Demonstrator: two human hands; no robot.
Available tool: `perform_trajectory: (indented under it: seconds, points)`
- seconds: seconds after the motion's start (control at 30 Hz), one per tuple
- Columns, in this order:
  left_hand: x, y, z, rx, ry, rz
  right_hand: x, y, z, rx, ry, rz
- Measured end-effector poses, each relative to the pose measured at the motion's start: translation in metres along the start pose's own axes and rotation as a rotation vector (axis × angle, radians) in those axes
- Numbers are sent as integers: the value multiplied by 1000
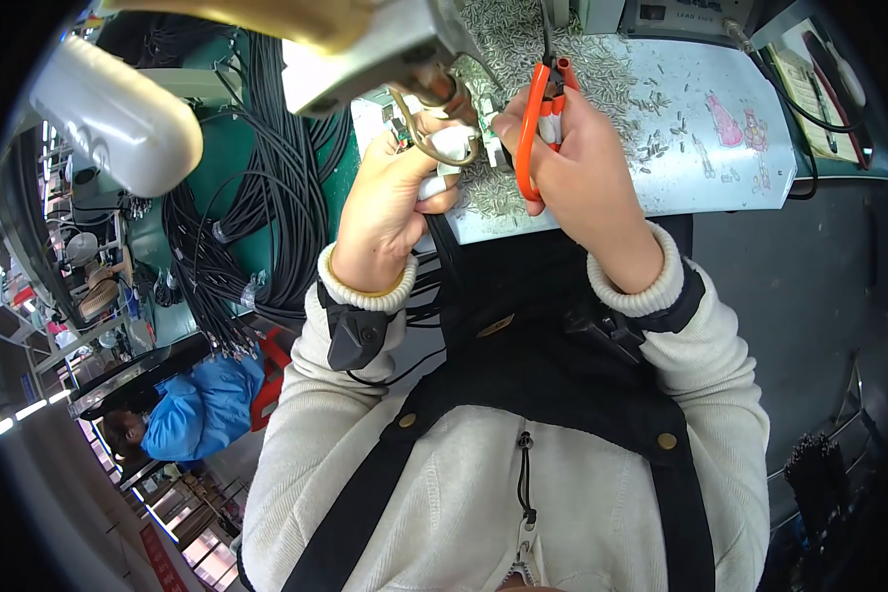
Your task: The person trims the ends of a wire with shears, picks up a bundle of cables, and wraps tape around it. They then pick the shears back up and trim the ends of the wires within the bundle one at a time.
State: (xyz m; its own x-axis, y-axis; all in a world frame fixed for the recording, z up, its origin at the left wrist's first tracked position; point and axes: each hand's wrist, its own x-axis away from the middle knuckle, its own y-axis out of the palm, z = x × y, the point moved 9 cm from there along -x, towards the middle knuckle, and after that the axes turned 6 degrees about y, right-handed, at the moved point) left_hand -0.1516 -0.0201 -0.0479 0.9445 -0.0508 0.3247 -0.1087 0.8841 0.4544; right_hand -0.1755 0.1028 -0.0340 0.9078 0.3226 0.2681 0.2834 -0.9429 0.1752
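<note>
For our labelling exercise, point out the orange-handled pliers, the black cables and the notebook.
Orange-handled pliers point(530, 138), head view: handle.
Black cables point(288, 207), head view: bundle's middle.
Notebook point(797, 79), head view: page.

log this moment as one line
left hand: near metal machine, grip partly hidden | right hand: holds orange-handled pliers | scattered: small metal pieces | person's left: black cables

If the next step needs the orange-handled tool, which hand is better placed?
Probably the right hand: it holds the orange-handled tool, while the left hand is near the machine's metal head.
</note>
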Motion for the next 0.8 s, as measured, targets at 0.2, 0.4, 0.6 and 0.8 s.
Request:
perform_trajectory:
  seconds: [0.2, 0.4, 0.6, 0.8]
  points:
    - [1, -5, 3, -64, 47, 69, -1, 0, 1, -4, -14, 4]
    - [1, -5, 4, -86, 35, 69, -1, 1, -2, 6, -30, 7]
    - [27, 9, 4, -85, -16, -14, 13, -2, -6, -12, -195, -13]
    - [61, 11, 17, -378, 197, 64, 53, -62, -31, -304, -571, 451]
